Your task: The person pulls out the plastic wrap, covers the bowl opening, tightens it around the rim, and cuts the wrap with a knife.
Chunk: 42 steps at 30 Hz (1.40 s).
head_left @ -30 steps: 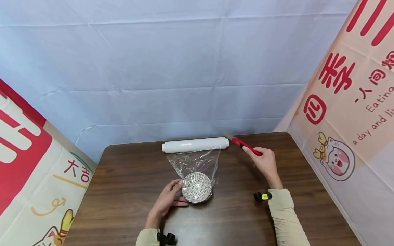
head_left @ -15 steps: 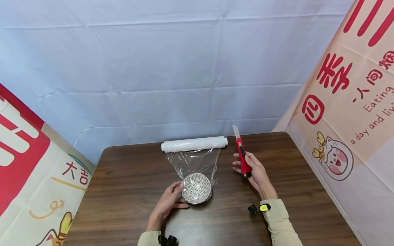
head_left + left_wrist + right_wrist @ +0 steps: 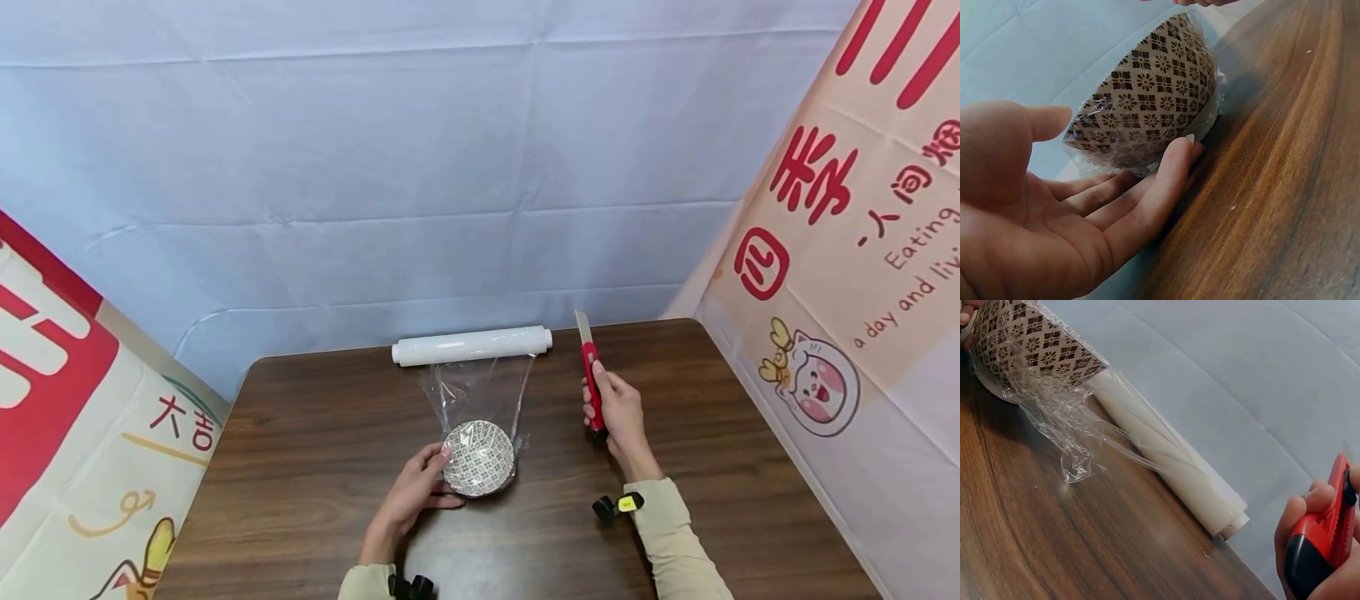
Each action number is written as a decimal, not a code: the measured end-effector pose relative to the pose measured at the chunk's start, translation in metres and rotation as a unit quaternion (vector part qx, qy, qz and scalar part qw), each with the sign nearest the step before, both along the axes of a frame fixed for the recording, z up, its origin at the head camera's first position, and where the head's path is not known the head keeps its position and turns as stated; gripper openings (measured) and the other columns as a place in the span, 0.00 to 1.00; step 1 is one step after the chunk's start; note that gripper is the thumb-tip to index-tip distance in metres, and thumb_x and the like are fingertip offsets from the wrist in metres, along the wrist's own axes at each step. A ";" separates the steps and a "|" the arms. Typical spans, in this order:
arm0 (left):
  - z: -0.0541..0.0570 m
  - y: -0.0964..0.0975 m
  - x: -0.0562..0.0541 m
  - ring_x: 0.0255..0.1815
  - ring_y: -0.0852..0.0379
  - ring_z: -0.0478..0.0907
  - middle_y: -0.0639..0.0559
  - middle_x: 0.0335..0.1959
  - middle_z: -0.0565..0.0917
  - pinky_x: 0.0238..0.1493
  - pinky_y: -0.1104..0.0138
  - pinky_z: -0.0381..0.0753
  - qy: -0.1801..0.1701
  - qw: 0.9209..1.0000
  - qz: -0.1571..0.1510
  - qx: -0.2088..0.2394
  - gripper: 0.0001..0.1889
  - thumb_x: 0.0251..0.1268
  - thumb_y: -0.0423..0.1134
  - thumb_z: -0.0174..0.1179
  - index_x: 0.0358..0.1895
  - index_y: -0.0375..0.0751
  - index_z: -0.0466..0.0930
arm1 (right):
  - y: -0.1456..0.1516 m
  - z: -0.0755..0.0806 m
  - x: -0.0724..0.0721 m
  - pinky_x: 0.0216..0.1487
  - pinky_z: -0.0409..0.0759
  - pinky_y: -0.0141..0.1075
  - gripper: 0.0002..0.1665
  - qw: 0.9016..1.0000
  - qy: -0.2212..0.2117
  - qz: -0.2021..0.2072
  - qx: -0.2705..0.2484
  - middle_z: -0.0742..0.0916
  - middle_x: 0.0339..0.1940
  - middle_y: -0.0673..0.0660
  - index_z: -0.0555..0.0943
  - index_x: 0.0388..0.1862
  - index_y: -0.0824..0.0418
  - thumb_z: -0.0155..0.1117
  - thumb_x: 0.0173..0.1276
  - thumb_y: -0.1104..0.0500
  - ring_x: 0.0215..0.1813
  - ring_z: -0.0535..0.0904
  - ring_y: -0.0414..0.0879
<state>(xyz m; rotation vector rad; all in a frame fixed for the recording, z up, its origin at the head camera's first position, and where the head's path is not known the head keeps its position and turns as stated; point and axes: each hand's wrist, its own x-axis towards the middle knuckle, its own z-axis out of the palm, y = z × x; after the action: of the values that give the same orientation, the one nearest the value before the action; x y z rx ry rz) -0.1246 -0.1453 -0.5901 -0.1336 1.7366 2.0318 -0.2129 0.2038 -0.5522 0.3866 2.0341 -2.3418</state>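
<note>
In the head view, a patterned bowl point(image 3: 480, 458) stands on the table with clear plastic wrap point(image 3: 480, 387) over its top. The wrap stretches back to a white cling film roll point(image 3: 472, 346). My left hand point(image 3: 414, 492) holds the bowl's left side, thumb at the rim and fingers low by the base; the left wrist view shows the brown floral bowl point(image 3: 1147, 94) above those fingers. To the right of the bowl, my right hand point(image 3: 621, 408) grips a red utility knife point(image 3: 592, 383), its blade out and pointing away. Crumpled wrap point(image 3: 1075, 440) hangs off the bowl in the right wrist view.
The dark wooden table point(image 3: 322, 467) has its far edge just behind the roll. A pale cloth backdrop point(image 3: 450, 167) rises behind it, and printed banners point(image 3: 810, 250) hang at both sides.
My right hand has drawn the utility knife back from the roll's right end toward me and turned it to point forward. A fold now shows in the wrap's left side. The left hand stays at the bowl.
</note>
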 end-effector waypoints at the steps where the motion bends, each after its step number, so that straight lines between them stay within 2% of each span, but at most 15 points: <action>1: 0.000 0.000 0.000 0.41 0.51 0.89 0.33 0.62 0.77 0.49 0.50 0.92 -0.001 1.000 0.001 0.001 0.37 0.83 0.53 0.54 0.80 0.29 0.55 | 0.000 0.000 0.000 0.19 0.81 0.33 0.37 1.000 0.002 -0.006 0.004 0.80 0.21 0.48 0.79 0.48 0.66 0.59 0.75 0.30 0.17 0.73 0.38; 5: -0.001 0.002 0.002 0.40 0.51 0.89 0.33 0.63 0.76 0.49 0.51 0.92 -0.003 1.000 0.002 0.009 0.36 0.84 0.51 0.53 0.80 0.30 0.54 | -0.001 0.000 0.001 0.19 0.81 0.32 0.32 1.000 0.008 -0.022 0.012 0.80 0.21 0.47 0.80 0.45 0.62 0.59 0.77 0.32 0.17 0.73 0.37; 19: -0.007 0.005 0.003 0.39 0.52 0.90 0.35 0.64 0.77 0.48 0.52 0.93 -0.001 1.000 0.004 0.021 0.36 0.83 0.50 0.55 0.80 0.30 0.53 | -0.002 -0.002 0.005 0.19 0.81 0.31 0.27 0.999 0.015 -0.034 0.016 0.81 0.22 0.48 0.78 0.50 0.67 0.57 0.82 0.41 0.18 0.74 0.37; 26: -0.003 0.003 0.002 0.39 0.52 0.90 0.35 0.65 0.76 0.48 0.52 0.93 -0.004 1.000 0.005 0.022 0.38 0.82 0.50 0.56 0.81 0.31 0.51 | -0.004 0.000 0.005 0.19 0.81 0.31 0.24 0.999 0.027 -0.041 0.014 0.82 0.23 0.48 0.78 0.49 0.67 0.55 0.84 0.45 0.19 0.75 0.37; 33: -0.003 0.001 0.003 0.39 0.51 0.89 0.34 0.66 0.75 0.49 0.51 0.92 -0.004 1.000 0.001 0.025 0.37 0.83 0.48 0.56 0.81 0.31 0.51 | -0.001 -0.001 0.010 0.24 0.85 0.33 0.23 0.999 0.013 -0.034 0.040 0.83 0.27 0.48 0.76 0.56 0.67 0.53 0.85 0.47 0.22 0.76 0.38; 38: -0.006 0.000 0.003 0.39 0.51 0.90 0.34 0.66 0.76 0.48 0.52 0.93 0.001 1.000 0.003 0.029 0.38 0.82 0.48 0.56 0.81 0.30 0.50 | 0.000 -0.002 0.012 0.24 0.84 0.32 0.25 0.998 0.027 -0.034 0.055 0.83 0.27 0.48 0.74 0.59 0.72 0.51 0.86 0.49 0.23 0.76 0.37; 42: -0.007 -0.001 0.003 0.39 0.51 0.90 0.35 0.65 0.77 0.48 0.52 0.93 -0.002 0.999 0.003 0.034 0.39 0.82 0.48 0.57 0.81 0.30 0.50 | -0.001 0.000 0.012 0.26 0.86 0.31 0.26 0.997 0.027 -0.030 0.065 0.84 0.31 0.51 0.73 0.64 0.72 0.50 0.87 0.50 0.24 0.77 0.37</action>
<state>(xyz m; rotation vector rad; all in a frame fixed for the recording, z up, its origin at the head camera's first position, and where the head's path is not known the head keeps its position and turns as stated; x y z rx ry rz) -0.1217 -0.1462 -0.5970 -0.1218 1.6654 2.0905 -0.2008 0.2030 -0.5524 0.3960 2.2384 -2.2843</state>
